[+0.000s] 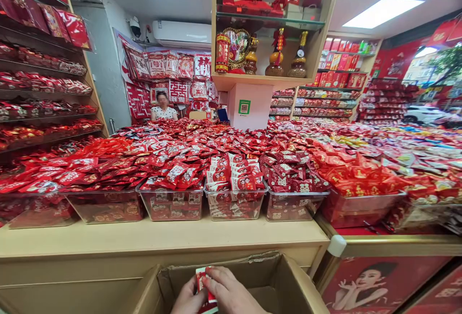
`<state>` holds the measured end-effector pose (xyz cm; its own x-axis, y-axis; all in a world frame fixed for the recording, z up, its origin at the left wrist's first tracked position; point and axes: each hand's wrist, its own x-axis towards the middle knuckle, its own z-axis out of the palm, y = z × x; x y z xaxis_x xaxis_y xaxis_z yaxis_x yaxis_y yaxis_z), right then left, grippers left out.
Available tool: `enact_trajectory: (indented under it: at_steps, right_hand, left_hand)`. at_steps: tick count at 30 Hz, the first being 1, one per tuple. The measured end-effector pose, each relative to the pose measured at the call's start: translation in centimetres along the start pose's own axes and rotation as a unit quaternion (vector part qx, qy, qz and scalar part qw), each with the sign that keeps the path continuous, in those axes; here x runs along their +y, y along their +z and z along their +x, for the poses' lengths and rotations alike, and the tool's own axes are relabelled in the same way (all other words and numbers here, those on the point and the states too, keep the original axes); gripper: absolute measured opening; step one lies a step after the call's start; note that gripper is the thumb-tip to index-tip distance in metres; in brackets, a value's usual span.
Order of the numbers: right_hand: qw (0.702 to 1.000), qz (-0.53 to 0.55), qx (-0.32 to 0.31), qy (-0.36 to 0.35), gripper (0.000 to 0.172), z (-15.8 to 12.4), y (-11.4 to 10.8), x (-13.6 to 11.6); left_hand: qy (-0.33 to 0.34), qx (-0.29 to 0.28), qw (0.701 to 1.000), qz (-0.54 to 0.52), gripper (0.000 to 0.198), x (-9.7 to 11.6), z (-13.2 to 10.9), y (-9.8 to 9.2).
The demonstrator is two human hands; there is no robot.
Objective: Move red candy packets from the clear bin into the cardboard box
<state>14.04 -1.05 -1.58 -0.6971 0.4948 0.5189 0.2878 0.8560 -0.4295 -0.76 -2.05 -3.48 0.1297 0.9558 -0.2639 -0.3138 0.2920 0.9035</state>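
Over an open cardboard box (252,269), my two hands come together around small red-and-white packets (202,280). My left hand (189,297) has its fingers closed on the packets from the left. From the right, my right hand (229,290) lays its fingers across the top of the same packets. How many packets there are is hidden by the fingers. Beyond the box, a clear bin (234,210) holds upright red-and-white packets (241,179) with printed cartoon figures.
A pale counter (162,239) carries a row of clear bins heaped with red packets (173,174). Shelves of packets (46,87) rise on the left. A display cabinet (267,80) stands over the middle. A person (164,109) is at the back.
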Motion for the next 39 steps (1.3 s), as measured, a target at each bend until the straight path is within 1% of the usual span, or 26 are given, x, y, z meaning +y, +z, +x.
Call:
enact_trajectory:
  at_steps: [1, 2, 5, 6, 9, 11, 14, 17, 18, 21, 24, 27, 31, 33, 35, 37, 38, 39]
  right_hand:
    - [1.0, 0.008, 0.005, -0.01, 0.062, 0.1, -0.2, -0.1]
    - [1.0, 0.014, 0.011, -0.014, 0.057, 0.2, -0.4, -0.3]
    - [0.999, 0.027, 0.027, 0.004, 0.042, 0.6, -0.9, -0.9]
    - [0.999, 0.032, 0.029, 0.011, 0.04, 0.7, -1.0, -1.1]
    - [0.998, 0.045, 0.033, 0.024, 0.035, 0.8, -1.2, -1.6]
    - [0.998, 0.051, 0.033, 0.026, 0.033, 0.8, -1.2, -1.6]
    - [0.998, 0.059, 0.027, 0.016, 0.037, 0.5, -1.1, -1.2]
    - [0.998, 0.056, 0.018, -0.01, 0.051, 0.2, -0.8, -0.6]
    - [0.998, 0.053, 0.014, -0.014, 0.053, 0.1, -0.8, -0.5]
    - [0.999, 0.043, -0.003, -0.01, 0.045, 0.1, -0.9, -0.4]
    - [0.999, 0.037, -0.013, 0.003, 0.041, 0.1, -1.0, -0.6]
    - [0.999, 0.037, 0.0, 0.011, 0.043, 0.1, -0.7, -0.5]
    - [0.998, 0.056, 0.04, 0.013, 0.051, -0.3, 0.3, 0.1]
    - [0.996, 0.068, 0.055, 0.027, 0.054, -0.6, 0.8, 0.3]
    - [0.994, 0.075, 0.057, 0.048, 0.054, -0.8, 1.2, 0.6]
    - [0.993, 0.08, 0.048, 0.066, 0.054, -1.0, 1.5, 0.8]
    - [0.993, 0.086, 0.045, 0.073, 0.056, -1.1, 1.7, 0.8]
    - [0.991, 0.095, 0.042, 0.081, 0.058, -1.1, 1.7, 0.8]
  left_hand:
    - [-0.007, 0.001, 1.0, -0.016, 0.041, 0.1, 0.0, 0.0]
    - [-0.018, 0.004, 0.999, -0.031, 0.04, 0.1, -0.1, 0.1]
    - [-0.055, 0.016, 0.997, -0.054, 0.037, 0.1, -0.2, 0.3]
    - [-0.056, 0.016, 0.997, -0.057, 0.037, 0.1, -0.2, 0.4]
    - [-0.027, 0.004, 0.998, -0.063, 0.038, -0.2, -0.1, 0.3]
    - [-0.022, -0.002, 0.998, -0.061, 0.038, -0.3, 0.0, 0.2]
    - [-0.017, -0.009, 0.999, -0.043, 0.037, -0.6, 0.2, -0.2]
    - [-0.004, -0.026, 0.999, -0.019, 0.039, -0.9, 0.4, -0.7]
    - [0.001, -0.03, 0.999, -0.014, 0.038, -1.0, 0.5, -0.8]
    - [-0.005, -0.028, 0.999, -0.016, 0.036, -1.3, 0.6, -1.1]
    - [-0.023, -0.021, 0.999, -0.025, 0.037, -1.2, 0.5, -0.8]
    - [-0.033, -0.025, 0.998, -0.048, 0.037, -0.6, 0.1, -0.2]
    - [-0.048, -0.038, 0.993, -0.101, 0.03, 0.3, -0.3, 0.6]
    - [-0.057, -0.045, 0.989, -0.13, 0.028, 0.7, -0.4, 0.8]
    - [-0.089, -0.05, 0.982, -0.16, 0.023, 1.1, -0.5, 0.9]
    - [-0.15, -0.06, 0.968, -0.19, 0.015, 1.5, -0.7, 1.1]
    - [-0.179, -0.063, 0.961, -0.201, 0.014, 1.6, -0.9, 1.2]
    - [-0.192, -0.065, 0.958, -0.203, 0.015, 1.7, -1.0, 1.3]
